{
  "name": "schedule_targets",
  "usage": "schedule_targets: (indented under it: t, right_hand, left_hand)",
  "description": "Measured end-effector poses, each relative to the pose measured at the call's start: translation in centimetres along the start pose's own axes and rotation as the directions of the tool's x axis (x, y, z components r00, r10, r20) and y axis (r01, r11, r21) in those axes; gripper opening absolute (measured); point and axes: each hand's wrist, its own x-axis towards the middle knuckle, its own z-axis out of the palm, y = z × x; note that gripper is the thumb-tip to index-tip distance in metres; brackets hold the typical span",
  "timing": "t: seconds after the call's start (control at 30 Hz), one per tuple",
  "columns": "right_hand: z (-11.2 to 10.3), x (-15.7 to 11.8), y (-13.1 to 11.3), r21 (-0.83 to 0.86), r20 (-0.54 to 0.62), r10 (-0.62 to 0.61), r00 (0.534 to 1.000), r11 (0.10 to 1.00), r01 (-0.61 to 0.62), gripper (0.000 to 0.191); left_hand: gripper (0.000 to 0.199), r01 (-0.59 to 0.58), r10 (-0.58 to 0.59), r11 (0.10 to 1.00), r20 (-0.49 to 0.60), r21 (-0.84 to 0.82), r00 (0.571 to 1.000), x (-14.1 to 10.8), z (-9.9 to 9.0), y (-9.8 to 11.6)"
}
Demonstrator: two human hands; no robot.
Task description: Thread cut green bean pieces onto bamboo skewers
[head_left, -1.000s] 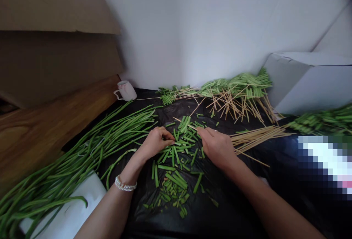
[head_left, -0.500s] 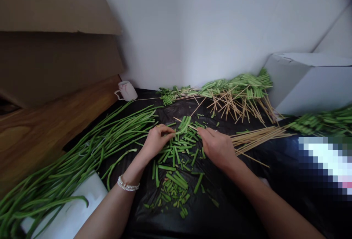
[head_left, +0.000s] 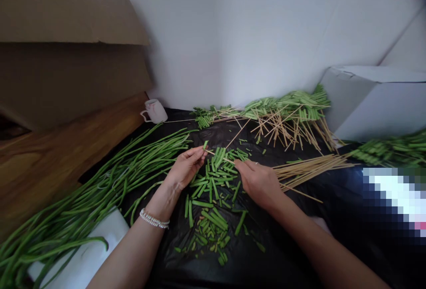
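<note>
My right hand is closed round the rear part of a thin wooden skewer, which points left. Several short green bean pieces are threaded side by side on it. At the skewer's tip, my left hand pinches one more cut bean piece between thumb and finger. Beneath both hands, loose cut bean pieces lie scattered on a black plastic sheet. Smaller scraps are heaped nearer to me.
Long whole beans lie at left, partly over a white board. Bare skewers are at right. Filled skewers are piled along the wall. A mug, a cardboard box and a white box stand around.
My left hand has moved slightly left and up from the bean pieces and now holds a single piece at the skewer's tip. My right hand has shifted slightly left and down with the skewer.
</note>
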Motion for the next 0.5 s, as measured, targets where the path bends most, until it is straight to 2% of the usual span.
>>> schedule_targets:
  t: [0.17,0.5]
  right_hand:
    - [0.09,0.00,-0.03,0.002,-0.010,-0.010,1.000,1.000,0.010,0.028]
    - [-0.03,-0.01,-0.04,-0.004,0.061,0.026,0.998,1.000,-0.026,0.029]
  left_hand:
    - [0.026,-0.005,0.004,1.000,-0.002,-0.026,1.000,0.03,0.02,-0.21]
    - [0.023,0.000,0.000,0.999,-0.006,-0.033,1.000,-0.17,0.30,-0.07]
